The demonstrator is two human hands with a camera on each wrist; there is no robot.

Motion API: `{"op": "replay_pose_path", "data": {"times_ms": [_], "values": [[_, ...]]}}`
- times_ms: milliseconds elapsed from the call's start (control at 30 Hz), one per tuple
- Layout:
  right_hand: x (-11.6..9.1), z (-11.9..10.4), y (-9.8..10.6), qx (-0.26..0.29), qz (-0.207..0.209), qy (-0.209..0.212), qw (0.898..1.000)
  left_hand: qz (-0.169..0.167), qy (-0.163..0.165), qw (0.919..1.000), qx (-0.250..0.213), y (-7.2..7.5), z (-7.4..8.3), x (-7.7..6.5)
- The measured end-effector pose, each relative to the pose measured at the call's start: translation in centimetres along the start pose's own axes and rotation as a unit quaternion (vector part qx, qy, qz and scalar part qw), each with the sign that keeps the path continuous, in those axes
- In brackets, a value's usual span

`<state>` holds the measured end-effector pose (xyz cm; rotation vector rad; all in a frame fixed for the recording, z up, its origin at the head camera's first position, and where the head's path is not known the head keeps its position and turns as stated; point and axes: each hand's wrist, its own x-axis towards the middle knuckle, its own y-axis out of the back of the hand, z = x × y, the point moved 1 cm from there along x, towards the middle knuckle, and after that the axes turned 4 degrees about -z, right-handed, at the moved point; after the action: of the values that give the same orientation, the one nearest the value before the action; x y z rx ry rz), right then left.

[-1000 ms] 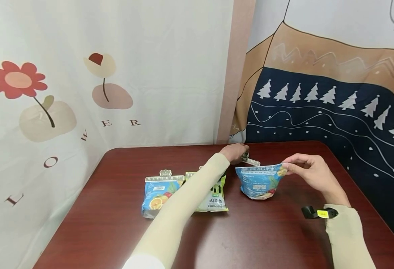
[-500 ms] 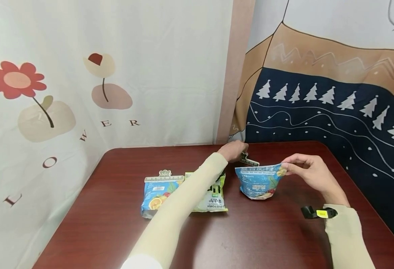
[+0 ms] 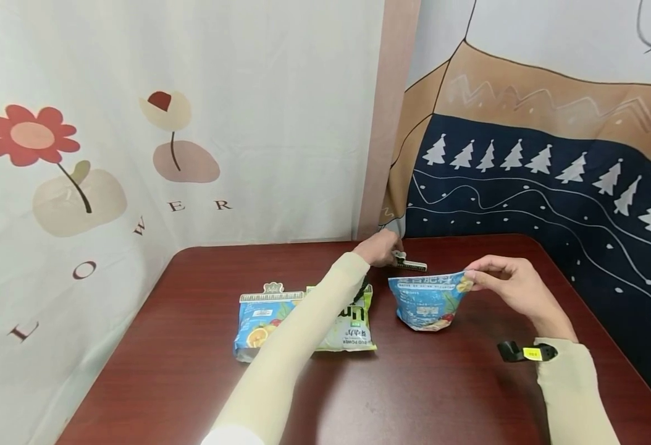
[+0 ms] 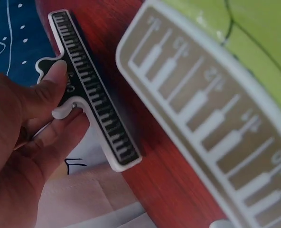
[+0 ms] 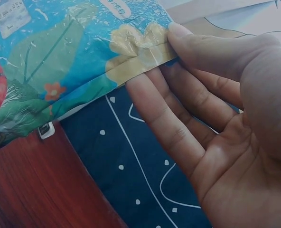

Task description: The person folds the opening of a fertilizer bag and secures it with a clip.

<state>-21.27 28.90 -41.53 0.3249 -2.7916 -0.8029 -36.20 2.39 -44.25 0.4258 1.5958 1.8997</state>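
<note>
My left hand (image 3: 380,248) pinches a black clip (image 4: 90,90) with a piano-key strip by its handle, thumb on one side and fingers behind. In the head view this clip (image 3: 411,265) is near the table's back edge, behind a blue bag. At its top right corner, that blue bag (image 3: 428,303) with fruit pictures is pinched between the thumb and fingers of my right hand (image 3: 517,287). The bag's top edge carries no clip. In the right wrist view, the right thumb lies over the bag's corner (image 5: 140,47) and fingers are beneath it.
Left of my hands lie another blue bag (image 3: 261,324), topped by a pale keyboard clip (image 3: 272,296), and a green-white bag (image 3: 353,327) partly covered by my left forearm. A keyboard clip (image 4: 202,109) looms close in the left wrist view. Printed curtains border the red-brown table (image 3: 442,395).
The left hand has shifted slightly left, and the black clip has turned in its grip to lie more level. The right hand and its blue bag have stayed nearly still.
</note>
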Motion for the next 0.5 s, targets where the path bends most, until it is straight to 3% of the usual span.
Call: {"op": "replay_pose_path", "data": {"times_ms": [500], "values": [[0.0,0.2,0.1,0.010,-0.007,0.005,1.000,0.086,0.031,0.9948,-0.044,0.3,0.0,-2.1]]}}
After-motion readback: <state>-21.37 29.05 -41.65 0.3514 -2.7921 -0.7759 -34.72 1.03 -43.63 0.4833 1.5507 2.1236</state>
